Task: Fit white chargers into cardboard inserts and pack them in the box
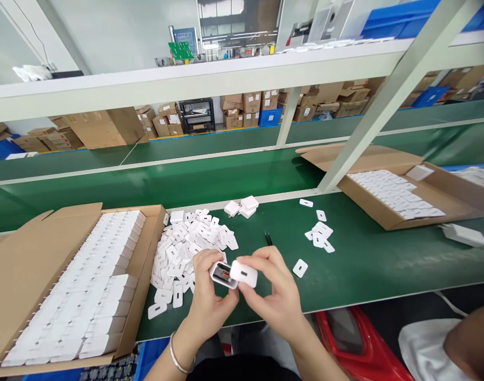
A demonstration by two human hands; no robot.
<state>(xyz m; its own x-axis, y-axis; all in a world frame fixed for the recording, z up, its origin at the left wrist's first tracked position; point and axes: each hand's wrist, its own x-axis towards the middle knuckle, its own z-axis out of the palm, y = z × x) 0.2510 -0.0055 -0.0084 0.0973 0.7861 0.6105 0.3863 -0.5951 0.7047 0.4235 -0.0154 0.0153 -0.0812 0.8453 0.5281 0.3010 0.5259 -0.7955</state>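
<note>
Wrapped round a white charger housing (223, 275) is my left hand (208, 286); the housing's open end faces up and shows dark and orange parts inside. Between the thumb and fingers of my right hand (271, 283) is a white end cap (244, 273) with a small dark slot. The cap is held at the housing's right side and overlaps its opening; whether they touch I cannot tell. Just left of my left hand lies a heap of loose white caps (186, 238). Dark tweezers (268, 238) lie beyond my right hand.
An open carton (146, 275) at left holds rows of white housings (83, 286). Another carton (369, 206) at right holds more white pieces. Several caps (320, 233) and white chargers (242, 206) lie on the green bench (365, 264). A slanted post (369, 121) rises behind. Another person's sleeve (428, 344) is at right.
</note>
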